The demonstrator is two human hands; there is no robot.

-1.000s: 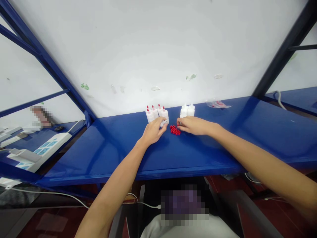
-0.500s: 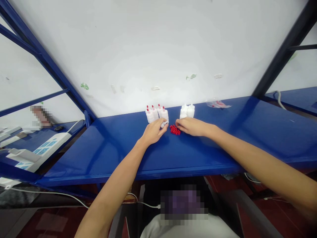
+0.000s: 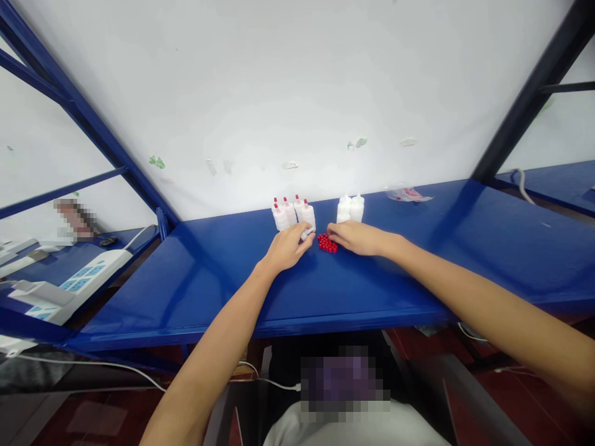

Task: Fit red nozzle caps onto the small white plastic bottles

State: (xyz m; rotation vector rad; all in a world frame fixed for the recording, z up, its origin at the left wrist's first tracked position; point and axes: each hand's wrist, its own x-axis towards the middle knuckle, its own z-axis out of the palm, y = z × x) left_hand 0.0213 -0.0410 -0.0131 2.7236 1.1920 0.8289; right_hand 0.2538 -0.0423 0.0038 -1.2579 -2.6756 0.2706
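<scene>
My left hand (image 3: 289, 248) is closed around a small white squeeze bottle (image 3: 307, 233), which is partly covered by the fingers. Just behind that hand stand several white bottles with red tips (image 3: 283, 217), upright in a cluster. A small pile of red caps (image 3: 328, 243) lies on the blue table between the two hands. At the pile's right edge, my right hand (image 3: 353, 238) has its fingers bent together and pointing down; whatever is between the fingertips is hidden. Several white bottles without red tips (image 3: 351, 209) stand right behind the right hand.
The blue table (image 3: 223, 272) runs along a white wall. A clear plastic bag with red pieces (image 3: 408, 194) lies at the back right. A blue metal frame (image 3: 93, 127) rises at the left, with a white power strip (image 3: 88, 282) on a neighbouring surface.
</scene>
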